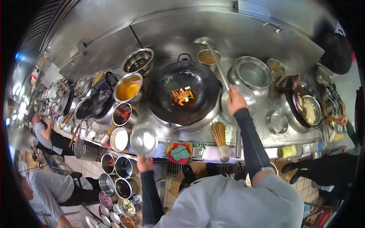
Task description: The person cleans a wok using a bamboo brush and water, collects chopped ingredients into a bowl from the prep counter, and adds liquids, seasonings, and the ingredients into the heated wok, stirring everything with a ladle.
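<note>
My right hand (236,100) is wrapped round the long handle of a ladle (219,68). The ladle's bowl is raised near the back wall, behind the stove. My left hand (144,163) grips the near edge of a shiny metal bowl (143,140), which looks empty. Between and beyond my hands sits a large black wok (161,93). Orange strips and pale green-white pieces of food (183,96) lie at its bottom, in a little dark liquid. Below my right hand is a perforated metal strainer (247,99).
Pots with orange liquid (129,87), red sauce (122,114) and white contents (119,139) stand left of the wok. A wide water pot (253,72) is at right. A bamboo brush (219,138) lies in front. Other people (57,193) work on both sides.
</note>
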The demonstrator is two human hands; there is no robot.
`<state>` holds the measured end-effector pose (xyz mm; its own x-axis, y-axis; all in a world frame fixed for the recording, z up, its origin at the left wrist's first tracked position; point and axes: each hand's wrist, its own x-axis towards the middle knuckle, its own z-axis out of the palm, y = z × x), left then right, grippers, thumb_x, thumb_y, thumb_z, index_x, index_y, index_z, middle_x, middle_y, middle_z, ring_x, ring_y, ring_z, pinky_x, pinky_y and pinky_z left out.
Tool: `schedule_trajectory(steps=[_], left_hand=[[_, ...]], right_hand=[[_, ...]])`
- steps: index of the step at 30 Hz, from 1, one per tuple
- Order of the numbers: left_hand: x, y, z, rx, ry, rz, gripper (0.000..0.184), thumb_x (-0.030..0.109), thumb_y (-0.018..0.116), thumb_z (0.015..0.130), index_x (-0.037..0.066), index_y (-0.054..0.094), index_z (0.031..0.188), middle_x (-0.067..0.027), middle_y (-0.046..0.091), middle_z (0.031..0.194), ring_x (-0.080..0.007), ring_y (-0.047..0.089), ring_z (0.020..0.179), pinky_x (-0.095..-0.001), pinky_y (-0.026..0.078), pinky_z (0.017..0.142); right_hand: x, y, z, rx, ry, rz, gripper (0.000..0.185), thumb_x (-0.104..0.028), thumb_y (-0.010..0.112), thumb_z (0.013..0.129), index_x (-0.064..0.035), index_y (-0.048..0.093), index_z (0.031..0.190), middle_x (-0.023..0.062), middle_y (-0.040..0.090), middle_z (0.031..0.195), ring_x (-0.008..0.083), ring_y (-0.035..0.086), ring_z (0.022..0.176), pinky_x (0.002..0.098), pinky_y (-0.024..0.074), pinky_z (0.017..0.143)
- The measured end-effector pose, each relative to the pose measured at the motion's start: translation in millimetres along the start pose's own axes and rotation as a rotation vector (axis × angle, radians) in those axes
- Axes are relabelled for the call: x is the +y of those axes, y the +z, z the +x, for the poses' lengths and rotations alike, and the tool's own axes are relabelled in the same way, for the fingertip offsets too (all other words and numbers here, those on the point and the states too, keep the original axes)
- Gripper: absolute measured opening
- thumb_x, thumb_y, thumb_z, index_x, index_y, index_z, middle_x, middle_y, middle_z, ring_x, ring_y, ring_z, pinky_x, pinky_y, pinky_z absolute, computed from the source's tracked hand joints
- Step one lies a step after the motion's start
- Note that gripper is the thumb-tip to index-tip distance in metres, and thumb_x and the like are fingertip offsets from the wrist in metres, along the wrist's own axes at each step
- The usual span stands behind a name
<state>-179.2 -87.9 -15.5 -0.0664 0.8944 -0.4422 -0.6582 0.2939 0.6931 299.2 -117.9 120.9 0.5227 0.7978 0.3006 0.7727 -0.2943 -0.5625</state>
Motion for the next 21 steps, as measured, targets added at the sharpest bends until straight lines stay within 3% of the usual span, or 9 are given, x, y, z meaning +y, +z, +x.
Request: schedule_trajectory(steps=[3,5,6,8,9,12,18,19,21], left_hand=[[-11,-80,-97,0.268,0.053,-0.199,0.026,0.024,0.048,0.080,0.011,0.052,0.103,-0.0031,0.056,0.096,-0.0204,0.053,0.082,-0.0314,0.043,0.065],[-37,-211,-156,-0.001,0.145,0.009,0.026,0.023,0.047,0.079,0.008,0.052,0.100,-0.0084,0.055,0.097,-0.0213,0.054,0.080,-0.0334,0.045,0.059],[-50,-223,-190,0.511,0.222,-0.095,0.025,0.021,0.045,0.079,0.007,0.051,0.099,-0.0094,0.055,0.095,-0.0223,0.054,0.079,-0.0342,0.046,0.060],[-77,-274,-273,0.583,0.443,0.146,0.027,0.016,0.050,0.074,0.006,0.050,0.100,-0.0076,0.055,0.090,-0.0224,0.054,0.078,-0.0342,0.045,0.063],[-89,-320,-312,0.578,0.458,0.267,0.029,0.012,0.056,0.070,0.006,0.050,0.097,-0.0057,0.055,0.086,-0.0204,0.053,0.077,-0.0341,0.043,0.063],[-133,-293,-353,0.901,0.242,0.237,0.026,0.012,0.056,0.070,0.006,0.050,0.095,-0.0049,0.053,0.083,-0.0192,0.052,0.074,-0.0330,0.042,0.061],[-171,-263,-326,0.941,0.023,0.222,0.021,0.012,0.057,0.071,0.007,0.049,0.090,-0.0032,0.051,0.077,-0.0169,0.049,0.068,-0.0308,0.040,0.055],[-173,-258,-319,0.919,0.000,0.230,0.020,0.012,0.057,0.071,0.007,0.049,0.089,-0.0029,0.050,0.076,-0.0165,0.049,0.067,-0.0304,0.040,0.054],[-174,-252,-301,0.872,-0.044,0.261,0.019,0.011,0.057,0.072,0.007,0.048,0.088,-0.0023,0.050,0.074,-0.0157,0.048,0.065,-0.0296,0.039,0.052]], right_hand=[[-5,40,91,-0.090,0.231,-0.142,0.044,-0.011,0.046,0.074,-0.0054,0.039,0.117,0.0237,0.055,0.097,0.0372,0.055,0.088,0.0433,0.0437,0.076],[3,97,156,-0.139,0.328,-0.160,0.038,-0.008,0.046,0.074,-0.0020,0.042,0.111,0.0224,0.057,0.096,0.0347,0.057,0.085,0.0423,0.0453,0.071],[27,140,196,-0.131,0.366,-0.146,0.033,-0.006,0.046,0.073,-0.0007,0.046,0.106,0.0214,0.058,0.094,0.0323,0.058,0.081,0.0409,0.0472,0.065],[46,146,257,-1.014,0.153,0.173,0.026,0.000,0.046,0.071,-0.0016,0.054,0.096,0.0180,0.060,0.086,0.0253,0.060,0.074,0.0351,0.0480,0.053],[55,148,265,-1.032,0.130,0.173,0.026,0.000,0.046,0.071,-0.0016,0.054,0.096,0.0180,0.060,0.086,0.0253,0.060,0.074,0.0351,0.0480,0.053],[75,157,273,-0.692,0.862,1.725,0.011,0.002,0.050,0.068,-0.0061,0.045,0.064,0.0064,0.049,0.056,0.0191,0.053,0.056,0.0324,0.0431,0.044],[92,98,210,-0.330,0.341,0.526,0.013,-0.006,0.044,0.076,-0.0069,0.046,0.088,0.0054,0.043,0.054,0.0166,0.043,0.041,0.0302,0.0334,0.033],[109,102,191,-0.241,0.385,0.760,0.022,-0.009,0.044,0.078,-0.0086,0.043,0.100,0.0043,0.043,0.054,0.0156,0.040,0.037,0.0305,0.0316,0.031],[109,68,139,-0.220,0.425,0.656,0.018,-0.012,0.044,0.079,-0.0063,0.044,0.095,0.0037,0.041,0.053,0.0148,0.039,0.035,0.0309,0.0311,0.030]])
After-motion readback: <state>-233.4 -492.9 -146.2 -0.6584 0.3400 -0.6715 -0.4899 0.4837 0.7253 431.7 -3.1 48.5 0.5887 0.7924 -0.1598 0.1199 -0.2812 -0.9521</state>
